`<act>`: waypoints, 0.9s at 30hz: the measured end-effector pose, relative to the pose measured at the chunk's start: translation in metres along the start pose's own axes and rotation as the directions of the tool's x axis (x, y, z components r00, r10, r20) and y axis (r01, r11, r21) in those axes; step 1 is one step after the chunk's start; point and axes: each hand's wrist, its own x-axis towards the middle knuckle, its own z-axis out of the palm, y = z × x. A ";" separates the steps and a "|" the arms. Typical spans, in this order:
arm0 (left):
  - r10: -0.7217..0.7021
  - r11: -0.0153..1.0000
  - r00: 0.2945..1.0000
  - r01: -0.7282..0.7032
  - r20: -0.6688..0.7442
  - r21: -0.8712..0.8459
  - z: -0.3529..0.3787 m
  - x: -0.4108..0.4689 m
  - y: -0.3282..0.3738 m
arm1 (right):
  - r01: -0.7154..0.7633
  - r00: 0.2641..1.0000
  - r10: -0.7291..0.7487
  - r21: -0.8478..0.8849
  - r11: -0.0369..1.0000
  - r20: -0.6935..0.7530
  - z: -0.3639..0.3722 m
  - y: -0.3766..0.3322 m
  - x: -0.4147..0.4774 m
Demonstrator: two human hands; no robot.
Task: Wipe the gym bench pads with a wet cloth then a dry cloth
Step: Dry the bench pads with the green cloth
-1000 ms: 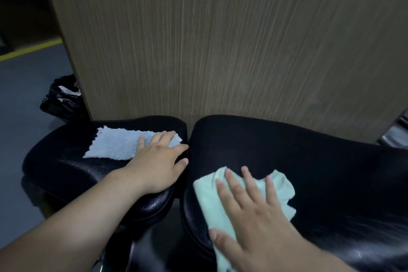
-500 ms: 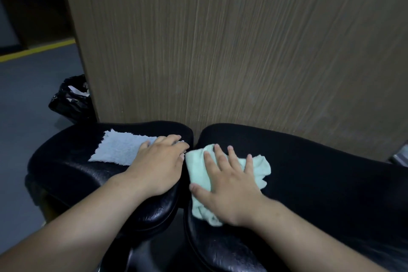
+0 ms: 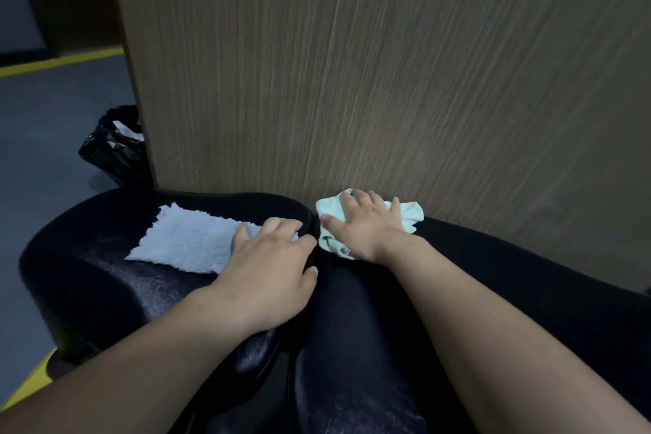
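Observation:
Two black padded bench pads lie side by side: a left pad (image 3: 88,278) and a longer right pad (image 3: 510,278). A pale blue-white cloth (image 3: 183,240) lies flat on the left pad. My left hand (image 3: 271,268) rests palm down on that cloth's right end, by the gap between the pads. A mint green cloth (image 3: 410,217) sits bunched at the far left corner of the right pad, against the wooden panel. My right hand (image 3: 366,225) presses flat on it, fingers spread.
A tall wood-grain panel (image 3: 387,63) stands directly behind both pads. A black bin bag (image 3: 112,148) sits on the grey floor (image 3: 45,137) at the left, behind the left pad. Yellow floor lines run at far left and bottom left.
My right hand has pushed the green cloth away from me along the right pad, from its near edge to the far corner by the panel. My left hand has stayed on the pale cloth.

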 end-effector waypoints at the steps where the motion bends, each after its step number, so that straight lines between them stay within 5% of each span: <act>1: 0.000 1.000 1.000 0.000 -0.002 -0.006 0.000 0.002 0.002 | 0.010 1.000 -0.010 0.007 1.000 -0.012 -0.001 0.002 0.004; 9: 0.011 1.000 1.000 -0.012 -0.021 -0.014 0.002 0.008 0.014 | 0.275 0.954 -0.266 0.045 0.960 -0.139 0.001 0.014 0.004; 18: 0.020 1.000 0.999 -0.021 -0.030 -0.019 -0.001 0.014 0.027 | 0.065 0.998 -0.065 0.037 0.997 0.007 -0.009 0.025 0.022; 27: 0.076 0.997 0.997 -0.076 -0.019 -0.002 0.006 0.024 0.056 | -0.013 1.000 0.012 0.057 0.998 0.004 -0.011 0.046 0.019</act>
